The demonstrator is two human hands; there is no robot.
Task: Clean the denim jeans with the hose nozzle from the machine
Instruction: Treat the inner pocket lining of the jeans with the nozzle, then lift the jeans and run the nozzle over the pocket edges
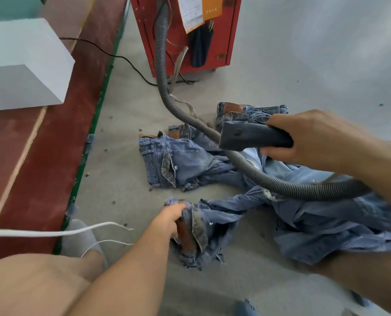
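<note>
Already your right hand gripped the hose nozzle at 2 o'clock, aimed over the denim jeans on the floor; left hand pinched the waistband at 6, likely pinning it taut.

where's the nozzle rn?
Head view, right of centre: the nozzle is in the right hand, held above the jeans, its hose running back to the red machine.
</note>
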